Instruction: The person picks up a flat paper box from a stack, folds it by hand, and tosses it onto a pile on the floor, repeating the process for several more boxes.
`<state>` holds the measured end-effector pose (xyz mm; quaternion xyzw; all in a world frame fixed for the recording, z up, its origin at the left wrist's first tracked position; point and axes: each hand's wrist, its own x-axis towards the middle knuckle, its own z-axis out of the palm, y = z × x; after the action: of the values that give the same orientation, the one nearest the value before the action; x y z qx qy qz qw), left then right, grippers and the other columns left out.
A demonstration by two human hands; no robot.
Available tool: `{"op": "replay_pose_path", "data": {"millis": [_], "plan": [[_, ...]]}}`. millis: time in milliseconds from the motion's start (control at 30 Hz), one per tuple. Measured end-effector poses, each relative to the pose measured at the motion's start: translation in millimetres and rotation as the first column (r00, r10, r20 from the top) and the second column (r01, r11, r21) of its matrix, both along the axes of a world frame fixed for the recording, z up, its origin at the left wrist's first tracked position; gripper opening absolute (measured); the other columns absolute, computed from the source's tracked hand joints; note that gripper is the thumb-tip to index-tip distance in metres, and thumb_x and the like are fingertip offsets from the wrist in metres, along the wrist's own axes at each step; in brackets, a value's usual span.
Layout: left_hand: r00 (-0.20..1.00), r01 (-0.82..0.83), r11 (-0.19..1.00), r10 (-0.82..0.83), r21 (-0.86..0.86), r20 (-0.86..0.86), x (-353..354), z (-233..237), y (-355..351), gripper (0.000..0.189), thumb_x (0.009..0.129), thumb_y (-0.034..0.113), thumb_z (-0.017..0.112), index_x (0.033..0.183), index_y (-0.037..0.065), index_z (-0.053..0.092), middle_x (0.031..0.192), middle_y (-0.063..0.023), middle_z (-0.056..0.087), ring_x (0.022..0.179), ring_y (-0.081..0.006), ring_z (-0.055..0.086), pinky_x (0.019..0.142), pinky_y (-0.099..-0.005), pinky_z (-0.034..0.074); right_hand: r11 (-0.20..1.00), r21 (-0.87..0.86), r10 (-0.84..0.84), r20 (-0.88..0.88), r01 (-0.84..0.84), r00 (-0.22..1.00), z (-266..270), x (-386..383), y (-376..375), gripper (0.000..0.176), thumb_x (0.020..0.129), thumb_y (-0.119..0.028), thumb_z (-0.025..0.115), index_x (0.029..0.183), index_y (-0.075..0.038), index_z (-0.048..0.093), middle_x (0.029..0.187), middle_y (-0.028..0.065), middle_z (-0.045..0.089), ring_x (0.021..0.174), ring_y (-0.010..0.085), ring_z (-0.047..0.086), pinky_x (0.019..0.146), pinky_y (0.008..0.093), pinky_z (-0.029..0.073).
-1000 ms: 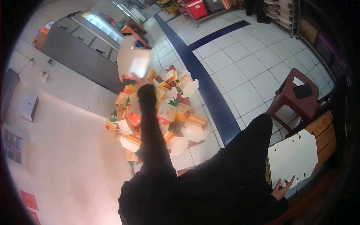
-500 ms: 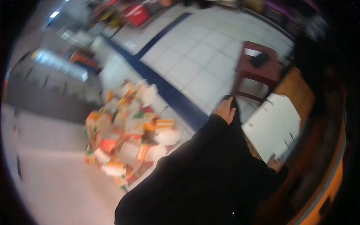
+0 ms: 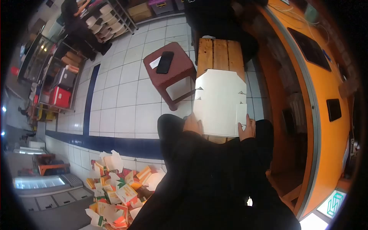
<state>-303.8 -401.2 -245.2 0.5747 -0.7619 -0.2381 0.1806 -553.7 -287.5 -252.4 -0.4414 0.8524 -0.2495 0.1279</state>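
Observation:
White flat cardboard blanks [image 3: 220, 103], with cut corners and slits, lie on a wooden slatted bench [image 3: 220, 53] between my knees. My left hand [image 3: 193, 124] is at the near left edge of the cardboard, its fingers partly bent against it. At the near right corner, my right hand [image 3: 247, 127] has its thumb and fingers apart around a small flap. Neither hand lifts the cardboard. A heap of printed food boxes [image 3: 122, 191] in orange, white and green lies on the floor to the left.
A dark red stool [image 3: 172, 73] bears a black phone [image 3: 165, 62] and white paper. An orange counter [image 3: 326, 96] with a tablet [image 3: 309, 48] runs along the right. Another person [image 3: 78, 27] stands by shelves at the upper left. Blue stripes cross the tiled floor [image 3: 122, 92].
The view has turned and sharpened. My left hand has moved from my knee to the left edge of the cardboard. My right hand remains by its near right corner.

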Motion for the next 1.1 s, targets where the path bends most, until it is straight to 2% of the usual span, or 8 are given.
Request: {"op": "replay_pose_path", "data": {"millis": [133,300,433,533,733,833,900,1100], "plan": [[0.997,0.037,0.999,-0.039,0.035,0.064,-3,5,3,0.061,0.090,0.028,0.057,0.136,-0.008,0.038,0.133,-0.0263,0.046,0.118,-0.0427,0.048,0.101,-0.0471,0.040,0.994,-0.105,-0.025,-0.032,0.022,0.999,9,1,-5,0.060,0.087,-0.017,0.065,0.142,-0.008,0.042,0.111,0.0160,0.054,0.108,0.0323,0.053,0.094,0.0412,0.045],[0.994,-0.031,0.997,0.023,-0.068,-0.104,0,6,1,0.055,0.084,0.023,0.068,0.130,0.003,0.046,0.136,-0.0224,0.046,0.126,-0.0404,0.043,0.110,-0.0468,0.031,0.965,-0.145,-0.150,0.373,0.217,0.916,-7,-14,-5,0.041,0.088,-0.009,0.065,0.127,-0.003,0.056,0.094,0.0085,0.066,0.085,0.0184,0.061,0.081,0.0305,0.050],[0.981,-0.053,0.996,0.038,-0.074,-0.192,-4,-10,-4,0.047,0.081,0.020,0.072,0.122,0.010,0.051,0.128,-0.0151,0.057,0.124,-0.0317,0.049,0.115,-0.0522,0.018,0.924,-0.214,-0.114,0.635,0.316,0.764,-12,-21,-5,0.034,0.090,-0.011,0.064,0.122,-0.003,0.060,0.103,0.0084,0.066,0.093,0.0142,0.060,0.083,0.0283,0.048],[0.949,0.036,0.983,0.023,0.179,-0.316,-8,4,-2,0.047,0.081,0.024,0.071,0.124,0.013,0.054,0.117,-0.0082,0.066,0.117,-0.0268,0.056,0.116,-0.0525,0.009,0.868,-0.391,0.032,0.661,0.307,0.750,0,-13,-7,0.032,0.092,-0.014,0.063,0.121,-0.003,0.061,0.105,0.0090,0.066,0.097,0.0145,0.059,0.086,0.0284,0.047],[0.932,0.144,0.986,-0.107,0.085,-0.345,-15,15,-2,0.049,0.082,0.019,0.065,0.128,0.013,0.051,0.119,-0.0059,0.064,0.113,-0.0205,0.059,0.114,-0.0573,0.012,0.937,-0.269,0.270,0.144,-0.225,0.952,20,8,-4,0.041,0.084,-0.007,0.062,0.125,-0.007,0.059,0.116,0.0114,0.057,0.106,0.0311,0.057,0.090,0.0379,0.047],[0.958,0.270,0.962,-0.274,-0.047,-0.091,-27,17,4,0.055,0.080,0.023,0.062,0.133,0.013,0.049,0.124,-0.0063,0.060,0.120,-0.0242,0.052,0.113,-0.0607,0.014,0.957,0.048,0.291,-0.084,-0.287,0.953,13,17,-7,0.049,0.081,-0.003,0.059,0.130,-0.012,0.057,0.119,0.0100,0.054,0.103,0.0297,0.056,0.089,0.0413,0.044],[0.891,0.402,0.901,-0.346,-0.160,0.293,-37,18,12,0.055,0.078,0.029,0.061,0.130,0.013,0.051,0.126,-0.0059,0.057,0.127,-0.0288,0.044,0.111,-0.0648,0.015,0.952,0.086,0.302,-0.120,-0.294,0.946,10,20,-9,0.054,0.079,0.000,0.057,0.131,-0.013,0.055,0.120,0.0088,0.052,0.102,0.0275,0.056,0.089,0.0413,0.041],[0.953,0.302,0.908,-0.283,-0.291,0.106,-59,40,10,0.044,0.081,0.029,0.062,0.120,0.009,0.060,0.119,-0.0095,0.059,0.121,-0.0303,0.048,0.109,-0.0589,0.023,0.960,0.036,0.281,-0.120,-0.278,0.952,15,15,-5,0.055,0.079,0.002,0.054,0.131,-0.016,0.056,0.117,0.0089,0.053,0.104,0.0273,0.056,0.090,0.0416,0.040]]}}
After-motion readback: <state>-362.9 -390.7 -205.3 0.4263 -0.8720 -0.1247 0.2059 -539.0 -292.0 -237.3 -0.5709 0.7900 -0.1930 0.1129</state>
